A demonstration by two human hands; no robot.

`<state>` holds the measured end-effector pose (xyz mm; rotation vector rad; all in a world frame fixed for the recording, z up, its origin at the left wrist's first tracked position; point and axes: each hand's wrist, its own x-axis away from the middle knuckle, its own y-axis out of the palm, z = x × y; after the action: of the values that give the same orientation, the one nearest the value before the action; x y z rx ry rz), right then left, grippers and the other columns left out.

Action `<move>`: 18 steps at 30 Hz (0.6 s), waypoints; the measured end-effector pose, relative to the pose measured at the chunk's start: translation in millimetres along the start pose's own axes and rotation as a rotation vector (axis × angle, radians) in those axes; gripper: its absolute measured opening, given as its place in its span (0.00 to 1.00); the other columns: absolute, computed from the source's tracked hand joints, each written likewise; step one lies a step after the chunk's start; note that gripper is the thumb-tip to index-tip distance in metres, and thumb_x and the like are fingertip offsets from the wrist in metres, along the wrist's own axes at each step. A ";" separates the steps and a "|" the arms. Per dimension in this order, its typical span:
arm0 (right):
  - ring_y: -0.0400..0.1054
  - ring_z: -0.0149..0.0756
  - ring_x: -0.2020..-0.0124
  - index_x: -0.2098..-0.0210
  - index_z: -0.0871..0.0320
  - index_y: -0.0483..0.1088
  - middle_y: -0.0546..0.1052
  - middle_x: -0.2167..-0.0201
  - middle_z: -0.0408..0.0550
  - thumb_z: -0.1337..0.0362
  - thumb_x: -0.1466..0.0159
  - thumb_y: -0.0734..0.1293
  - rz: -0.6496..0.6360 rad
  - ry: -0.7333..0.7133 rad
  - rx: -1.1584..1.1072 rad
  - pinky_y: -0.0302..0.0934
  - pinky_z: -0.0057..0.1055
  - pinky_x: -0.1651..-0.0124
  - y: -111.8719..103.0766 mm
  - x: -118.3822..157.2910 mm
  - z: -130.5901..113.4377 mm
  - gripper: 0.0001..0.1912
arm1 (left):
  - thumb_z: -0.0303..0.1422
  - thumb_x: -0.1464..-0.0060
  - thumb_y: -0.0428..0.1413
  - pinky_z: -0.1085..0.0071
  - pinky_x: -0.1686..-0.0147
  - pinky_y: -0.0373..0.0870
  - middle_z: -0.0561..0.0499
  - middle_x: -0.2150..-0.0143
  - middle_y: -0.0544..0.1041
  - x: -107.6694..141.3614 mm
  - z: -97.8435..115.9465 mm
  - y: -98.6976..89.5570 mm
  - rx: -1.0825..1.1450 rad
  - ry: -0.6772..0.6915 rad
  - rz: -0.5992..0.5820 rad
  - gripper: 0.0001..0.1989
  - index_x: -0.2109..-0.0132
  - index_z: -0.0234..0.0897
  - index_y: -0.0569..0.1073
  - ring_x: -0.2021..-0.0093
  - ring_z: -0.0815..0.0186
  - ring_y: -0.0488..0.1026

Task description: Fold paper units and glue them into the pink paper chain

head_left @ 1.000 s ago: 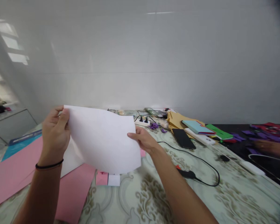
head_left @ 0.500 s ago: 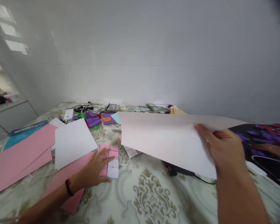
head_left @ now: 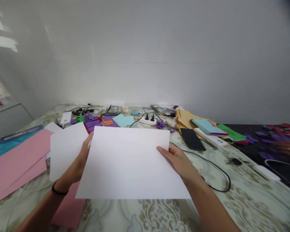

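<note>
Right hand [head_left: 180,161] pinched the right edge of a white sheet [head_left: 132,164], thumb on top, other fingers behind. Left hand [head_left: 81,161] lay along the left edge, fingers extended; couldn't tell if it gripped, thumb hidden. Sheet was in front of the person, over the patterned tablecloth [head_left: 157,216]; contact with the cloth unclear. It blocked the view of whatever lay behind it.

Left of it: second white sheet [head_left: 67,148], pink paper [head_left: 24,158], blue packet [head_left: 16,138]. Beyond the far edge: purple pieces [head_left: 93,122], light blue paper [head_left: 123,120], white power strip [head_left: 147,120]. Right: black phone [head_left: 192,139], black cable [head_left: 215,166] partly behind the right forearm, yellow envelopes [head_left: 188,119]. Far right, another person's hand [head_left: 287,148], blurred.

Sheet's long axis ran left to right, broad face up toward the camera, nearly flat.

Half a second earlier the right hand alone held it, swung out to the right, while the left was spread over small pink and white cards. Now both hands were at it, sheet centred, cards out of sight.
</note>
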<state>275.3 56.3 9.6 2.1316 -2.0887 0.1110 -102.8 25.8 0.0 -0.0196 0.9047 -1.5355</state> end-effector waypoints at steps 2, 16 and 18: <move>0.74 0.37 0.75 0.57 0.60 0.77 0.84 0.69 0.48 0.45 0.46 0.79 -0.039 0.012 0.013 0.64 0.29 0.74 3.4 -0.6 7.9 0.28 | 0.41 0.40 0.64 0.52 0.36 0.73 0.41 0.24 0.61 -0.3 -3.7 -0.4 -0.017 0.036 -0.067 0.44 0.23 0.52 0.53 0.30 0.42 0.66; 0.80 0.47 0.66 0.46 0.55 0.78 0.86 0.61 0.51 0.39 0.38 0.71 -0.065 -0.032 0.044 0.72 0.35 0.66 6.3 -1.4 16.5 0.31 | 0.37 0.36 0.60 0.64 0.57 0.82 0.43 0.46 0.84 -7.5 8.0 -0.9 0.164 -0.129 -0.278 0.16 0.44 0.43 0.82 0.50 0.51 0.83; 0.81 0.52 0.58 0.45 0.54 0.78 0.86 0.58 0.53 0.32 0.34 0.61 -0.096 -0.030 -0.012 0.74 0.40 0.60 6.7 1.8 16.0 0.37 | 0.39 0.38 0.62 0.59 0.47 0.80 0.42 0.39 0.80 -5.8 5.9 3.8 0.202 -0.159 -0.239 0.20 0.41 0.43 0.80 0.41 0.48 0.79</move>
<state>267.8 51.8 -5.4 2.2351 -1.9930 0.0550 -95.4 28.1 4.7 -0.1061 0.6347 -1.8147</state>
